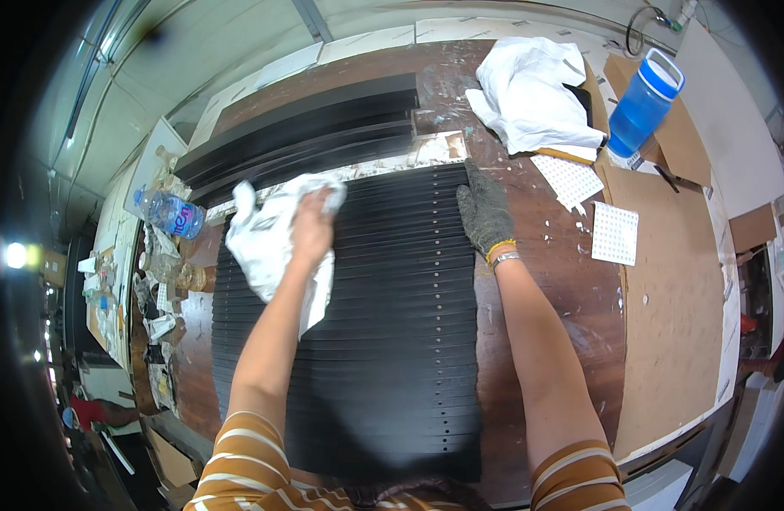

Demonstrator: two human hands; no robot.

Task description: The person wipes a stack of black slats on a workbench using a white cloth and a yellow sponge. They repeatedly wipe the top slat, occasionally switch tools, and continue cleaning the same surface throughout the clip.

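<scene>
A white cloth [268, 234] is bunched under my bare left hand [313, 226], whose fingers are closed on it. The cloth lies on a wide set of black strips [375, 315], set side by side across the table, with a line of small pale dots near their right ends. My right hand [487, 209], in a dark grey knit glove with a yellow cuff, rests at the upper right edge of these strips. Its fingers stretch forward and the thumb stands apart on the strips' ends. Beyond both hands lie longer black pieces [324, 115], slightly blurred.
A clear plastic bottle [172, 213] lies at the left edge. At the far right are a crumpled white cloth [532, 94], a blue water bottle [643, 106], dotted white sheets [615, 234] and brown cardboard [673, 315]. Another person's red sleeve [87, 413] shows at the lower left.
</scene>
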